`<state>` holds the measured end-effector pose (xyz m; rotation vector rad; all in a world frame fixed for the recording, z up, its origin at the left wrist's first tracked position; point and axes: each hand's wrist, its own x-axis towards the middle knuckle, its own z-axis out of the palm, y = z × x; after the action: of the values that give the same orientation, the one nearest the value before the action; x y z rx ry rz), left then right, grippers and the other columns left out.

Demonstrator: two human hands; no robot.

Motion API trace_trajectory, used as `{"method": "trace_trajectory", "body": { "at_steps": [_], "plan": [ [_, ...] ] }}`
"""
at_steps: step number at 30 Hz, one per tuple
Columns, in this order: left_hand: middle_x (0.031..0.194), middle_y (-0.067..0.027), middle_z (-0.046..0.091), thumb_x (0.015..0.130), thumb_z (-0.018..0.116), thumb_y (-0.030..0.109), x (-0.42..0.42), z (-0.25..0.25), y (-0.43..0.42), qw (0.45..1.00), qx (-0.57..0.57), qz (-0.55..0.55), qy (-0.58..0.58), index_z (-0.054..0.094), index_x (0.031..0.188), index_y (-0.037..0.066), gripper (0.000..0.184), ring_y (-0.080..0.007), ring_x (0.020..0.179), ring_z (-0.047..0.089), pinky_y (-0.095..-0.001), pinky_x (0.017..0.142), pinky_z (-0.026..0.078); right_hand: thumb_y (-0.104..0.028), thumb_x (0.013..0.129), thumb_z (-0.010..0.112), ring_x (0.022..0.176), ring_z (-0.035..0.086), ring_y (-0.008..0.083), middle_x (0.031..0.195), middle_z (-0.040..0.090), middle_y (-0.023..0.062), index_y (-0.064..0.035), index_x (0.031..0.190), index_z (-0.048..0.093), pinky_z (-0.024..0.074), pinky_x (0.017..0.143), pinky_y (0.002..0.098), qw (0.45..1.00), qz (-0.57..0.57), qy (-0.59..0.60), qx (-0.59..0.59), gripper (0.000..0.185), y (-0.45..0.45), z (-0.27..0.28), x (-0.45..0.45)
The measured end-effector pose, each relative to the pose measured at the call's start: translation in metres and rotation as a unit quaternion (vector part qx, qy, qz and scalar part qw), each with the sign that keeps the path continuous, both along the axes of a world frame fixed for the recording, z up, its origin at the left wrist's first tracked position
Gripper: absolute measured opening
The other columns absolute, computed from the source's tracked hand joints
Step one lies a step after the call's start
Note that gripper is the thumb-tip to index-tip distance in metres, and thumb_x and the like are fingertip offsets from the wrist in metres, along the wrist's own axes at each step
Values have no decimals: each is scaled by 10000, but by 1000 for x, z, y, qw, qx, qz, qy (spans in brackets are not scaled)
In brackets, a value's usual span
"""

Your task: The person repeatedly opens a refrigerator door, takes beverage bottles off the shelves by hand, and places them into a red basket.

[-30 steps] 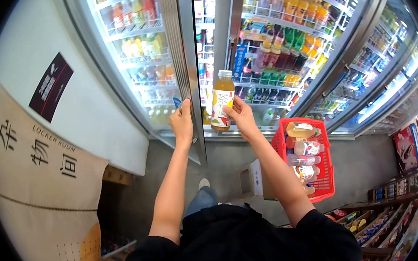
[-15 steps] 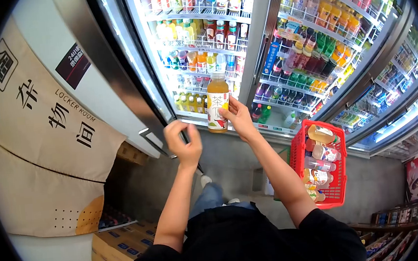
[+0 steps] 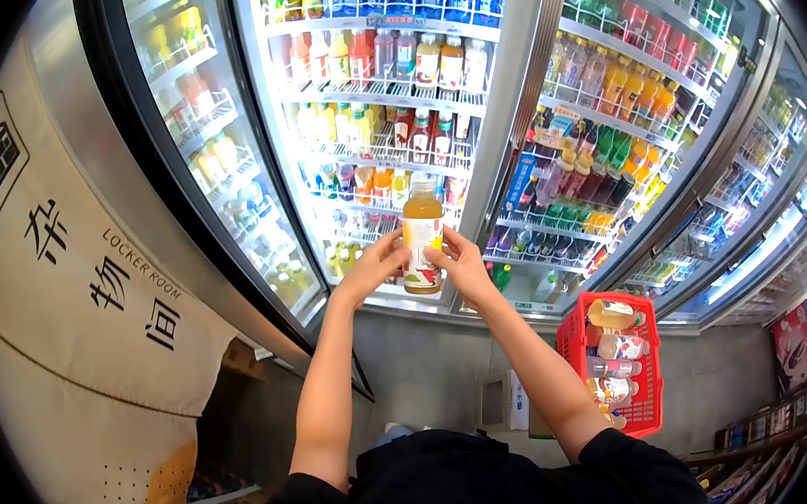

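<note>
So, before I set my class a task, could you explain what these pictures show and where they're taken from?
No machine here: a person uses bare hands, and a head-worn camera looks forward and down over their arms. The right hand has its grip on a bottle of amber drink; the left hand is at its other side. Beyond stand fridge shelves lined with drinks, the glass door open at the left. At the right, a red basket holds more bottles.
</note>
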<state>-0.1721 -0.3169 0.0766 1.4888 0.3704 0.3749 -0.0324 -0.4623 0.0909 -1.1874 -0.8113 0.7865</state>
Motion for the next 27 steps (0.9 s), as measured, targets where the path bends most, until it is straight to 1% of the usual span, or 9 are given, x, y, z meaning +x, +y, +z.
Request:
{"method": "trace_trajectory", "body": {
  "at_steps": [2, 3, 5, 9, 13, 17, 20, 23, 27],
  "plan": [
    [1315, -109, 570, 909, 720, 247, 4, -4, 5, 1000, 15, 11, -6, 371, 1476, 15, 705, -176, 1116, 590, -319, 924, 494, -97, 905, 704, 1109, 588, 135, 1232, 632, 92, 16, 1438, 434, 497, 954, 299, 1000, -6, -15, -4, 608, 13, 0, 0],
    [1319, -107, 565, 909, 720, 237, 4, -6, 8, 1000, -1, 19, -15, 366, 1475, 11, 704, -172, 1131, 582, -311, 930, 488, -97, 906, 703, 1104, 589, 134, 1227, 635, 90, 17, 1434, 438, 494, 952, 296, 1000, -12, -25, -7, 602, 18, 0, -2],
    [1207, -101, 589, 894, 742, 258, 6, -19, 13, 996, -17, 48, -68, 379, 1463, -8, 726, -142, 975, 613, -283, 815, 510, -105, 912, 696, 1093, 592, 130, 1218, 639, 82, 11, 1431, 444, 490, 954, 298, 1000, -15, -25, -4, 589, 27, -3, -3],
    [1229, -118, 578, 885, 749, 231, -3, -29, 21, 995, -12, 68, -68, 368, 1465, -43, 746, -149, 1000, 607, -284, 833, 512, -129, 923, 689, 1095, 593, 124, 1234, 633, 73, -5, 1441, 439, 483, 959, 299, 997, 43, -47, -42, 589, 39, -5, 1],
    [1277, -110, 579, 900, 726, 201, -31, -6, 24, 996, -3, 87, -18, 358, 1476, -29, 721, -156, 1062, 611, -291, 874, 513, -126, 933, 679, 1151, 581, 145, 1324, 585, 81, -3, 1481, 385, 471, 990, 305, 992, 103, -36, -58, 634, 50, -2, -7],
    [1162, -77, 623, 882, 751, 192, -50, -13, 47, 994, -16, 94, -44, 426, 1438, -36, 683, -108, 961, 600, -262, 814, 506, -81, 929, 661, 1228, 546, 166, 1410, 522, 104, 2, 1515, 316, 444, 1036, 319, 984, 173, -20, -27, 684, 64, -13, -12],
    [1169, -66, 637, 905, 727, 198, -60, 2, 55, 998, -8, 55, -37, 449, 1439, -8, 636, -102, 991, 601, -261, 825, 502, -100, 934, 669, 1231, 538, 160, 1350, 565, 103, -18, 1518, 317, 475, 995, 321, 985, 173, -13, -1, 687, 76, -21, -17],
    [1193, -55, 636, 911, 718, 228, -57, 7, 60, 998, -4, 52, -24, 445, 1455, 14, 645, -116, 986, 613, -278, 849, 504, -100, 915, 692, 1250, 522, 163, 1347, 576, 95, 5, 1520, 308, 439, 1030, 317, 991, 136, -5, -12, 725, 79, -17, -19],
    [1252, -43, 606, 940, 646, 341, -41, 2, 73, 998, -40, 46, -1, 437, 1478, 54, 644, -143, 1082, 583, -328, 896, 499, -150, 912, 708, 1216, 534, 176, 1359, 569, 99, -23, 1527, 313, 456, 1009, 342, 994, 108, -29, 18, 742, 77, -14, -13]
  ]
}}
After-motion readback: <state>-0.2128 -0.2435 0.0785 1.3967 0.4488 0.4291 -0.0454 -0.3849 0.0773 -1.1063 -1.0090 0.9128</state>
